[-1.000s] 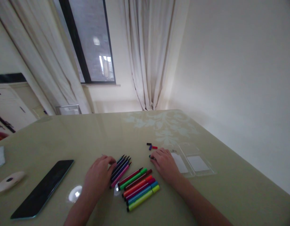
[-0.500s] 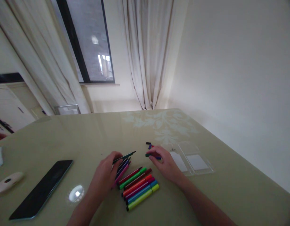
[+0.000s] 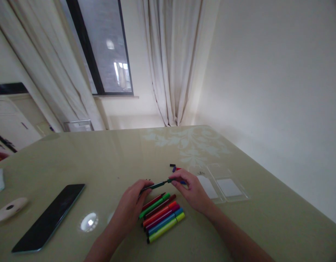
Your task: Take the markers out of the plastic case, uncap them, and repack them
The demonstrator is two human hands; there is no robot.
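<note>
My left hand (image 3: 131,202) grips a dark green marker (image 3: 158,185) by its barrel, tip pointing right. Between thumb and fingers, my right hand (image 3: 192,187) pinches the dark green cap (image 3: 170,180), which meets the marker's tip; whether the tip is inside it I cannot tell. Below the hands lies a row of several coloured markers, among them a yellow-green marker (image 3: 166,228), a blue marker (image 3: 164,222) and a bright green marker (image 3: 155,206). My left hand hides most of some other uncapped markers. Past my right hand lie loose caps, including a black cap (image 3: 172,165).
A clear plastic case (image 3: 224,198) with white cards lies open at the right. On the left are a black phone-like slab (image 3: 49,218) and a pale oval object (image 3: 10,210). A wall (image 3: 282,109) borders the table's right edge.
My left hand has moved right with the dark green marker, bringing its tip to the cap. My right hand has stayed nearly in place.
</note>
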